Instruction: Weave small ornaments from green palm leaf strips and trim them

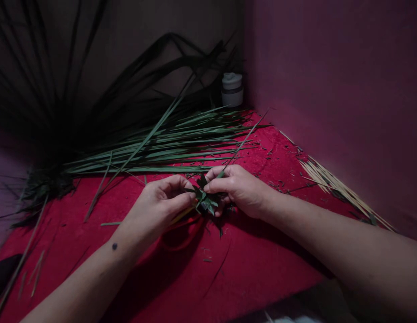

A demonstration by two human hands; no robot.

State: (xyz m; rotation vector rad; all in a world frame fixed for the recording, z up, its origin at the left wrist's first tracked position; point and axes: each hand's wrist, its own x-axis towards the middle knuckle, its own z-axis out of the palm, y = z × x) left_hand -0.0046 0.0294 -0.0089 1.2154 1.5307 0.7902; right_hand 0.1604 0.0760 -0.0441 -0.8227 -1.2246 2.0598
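Pinching the folded leaf (210, 203) at frame centre, the left hand (165, 197) and right hand (238, 186) grip opposite sides between thumb and fingers, likely so its folds stay tight; strips (161, 148), upper left of centre, lie aligned, perhaps against tangling.

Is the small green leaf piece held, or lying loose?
Held: the left hand and right hand grip the green leaf piece from opposite sides, between thumb and fingers. Its exact folding is too dark to tell.

Left hand (163, 197), right hand (238, 186) — pinching folded leaf (207, 202) (green).
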